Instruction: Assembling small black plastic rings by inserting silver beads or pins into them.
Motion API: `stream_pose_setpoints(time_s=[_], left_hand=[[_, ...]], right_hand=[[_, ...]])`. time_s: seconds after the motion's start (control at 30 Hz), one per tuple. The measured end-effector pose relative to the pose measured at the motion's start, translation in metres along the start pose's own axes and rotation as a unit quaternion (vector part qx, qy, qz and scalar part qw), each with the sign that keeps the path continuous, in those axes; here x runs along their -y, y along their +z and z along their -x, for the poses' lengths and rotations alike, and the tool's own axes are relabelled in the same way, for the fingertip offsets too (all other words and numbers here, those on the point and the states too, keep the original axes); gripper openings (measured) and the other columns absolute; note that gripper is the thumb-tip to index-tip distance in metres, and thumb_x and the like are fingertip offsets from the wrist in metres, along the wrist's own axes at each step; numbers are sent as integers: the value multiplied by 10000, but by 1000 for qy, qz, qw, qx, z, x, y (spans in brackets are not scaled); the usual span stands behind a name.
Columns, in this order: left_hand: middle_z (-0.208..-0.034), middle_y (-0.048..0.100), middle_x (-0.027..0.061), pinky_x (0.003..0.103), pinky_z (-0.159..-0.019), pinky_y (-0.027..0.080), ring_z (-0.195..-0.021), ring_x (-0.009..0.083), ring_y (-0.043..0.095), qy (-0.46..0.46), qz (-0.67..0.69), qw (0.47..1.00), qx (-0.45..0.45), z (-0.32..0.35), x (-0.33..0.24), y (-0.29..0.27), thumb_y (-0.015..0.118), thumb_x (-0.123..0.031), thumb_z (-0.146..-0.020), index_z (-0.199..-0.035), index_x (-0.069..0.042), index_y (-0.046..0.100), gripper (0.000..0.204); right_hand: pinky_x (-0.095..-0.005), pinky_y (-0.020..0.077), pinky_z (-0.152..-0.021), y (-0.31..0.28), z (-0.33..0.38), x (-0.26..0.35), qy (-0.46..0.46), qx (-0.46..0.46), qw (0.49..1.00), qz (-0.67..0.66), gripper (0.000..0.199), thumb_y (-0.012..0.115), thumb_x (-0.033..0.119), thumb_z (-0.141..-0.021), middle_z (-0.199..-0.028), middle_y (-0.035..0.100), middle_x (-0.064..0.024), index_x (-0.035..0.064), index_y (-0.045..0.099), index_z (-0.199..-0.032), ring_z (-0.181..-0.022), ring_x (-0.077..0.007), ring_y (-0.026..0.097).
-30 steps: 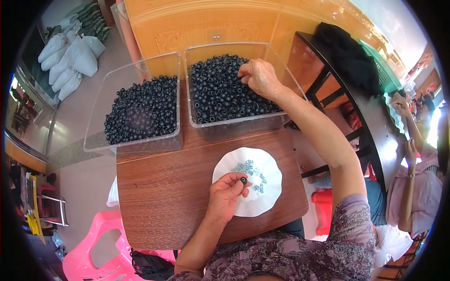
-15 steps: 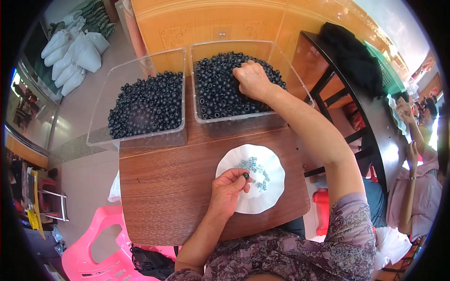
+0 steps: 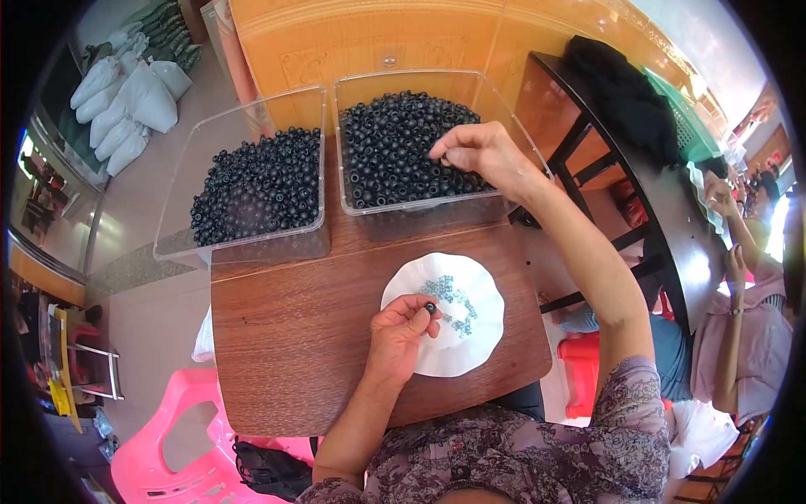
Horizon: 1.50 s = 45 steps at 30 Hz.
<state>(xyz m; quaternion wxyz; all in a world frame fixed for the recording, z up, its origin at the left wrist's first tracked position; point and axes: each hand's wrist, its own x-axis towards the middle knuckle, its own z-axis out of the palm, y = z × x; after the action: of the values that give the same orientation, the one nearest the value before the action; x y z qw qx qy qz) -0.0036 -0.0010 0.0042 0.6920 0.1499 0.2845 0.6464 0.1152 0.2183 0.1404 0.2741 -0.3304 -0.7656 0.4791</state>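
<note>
The person appears to be mid-way through an assembly cycle: the left hand (image 3: 401, 328) pinches one black bead (image 3: 430, 308) between thumb and finger over the white dish (image 3: 470, 344), while the right hand (image 3: 478, 151), fingers curled, picks at the beads in the right bin (image 3: 403, 88), though whether it has one is unclear. The next move probably calls for lifting a bead clear and carrying it to the dish, where small teal bits (image 3: 449, 296) lie just beside the left fingertips. The left bin (image 3: 252, 118), also holding beads, stands well apart from both hands.
</note>
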Motion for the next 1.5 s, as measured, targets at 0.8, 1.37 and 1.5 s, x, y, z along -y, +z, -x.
stream_pose_setpoints(time_s=[0.8, 1.37, 1.5], left_hand=[[-886, 617, 114, 263, -659, 436, -724, 160, 540, 38, -36, 998, 29, 22, 5, 29, 614, -46, -836, -976, 50, 584, 172], [-878, 617, 101, 249, -674, 428, -717, 144, 528, 29, -68, 997, 10, 37, 16, 31, 614, -52, -839, -989, 46, 582, 182], [-878, 616, 98, 246, -675, 428, -717, 142, 529, 25, -63, 998, 10, 38, 18, 30, 615, -54, -838, -991, 46, 581, 186]], right_hand=[[-252, 475, -760, 81, 173, -33, 69, -51, 918, -386, 168, 641, -85, -726, -899, 614, -70, -11, 628, -877, -833, -136, 581], [-240, 455, -760, 90, 196, -32, 78, -67, 936, -338, 144, 604, -94, -762, -877, 599, -57, -25, 632, -886, -828, -122, 564], [-246, 459, -758, 92, 196, -28, 70, -68, 934, -344, 143, 608, -96, -764, -875, 601, -58, -27, 632, -887, -822, -125, 569]])
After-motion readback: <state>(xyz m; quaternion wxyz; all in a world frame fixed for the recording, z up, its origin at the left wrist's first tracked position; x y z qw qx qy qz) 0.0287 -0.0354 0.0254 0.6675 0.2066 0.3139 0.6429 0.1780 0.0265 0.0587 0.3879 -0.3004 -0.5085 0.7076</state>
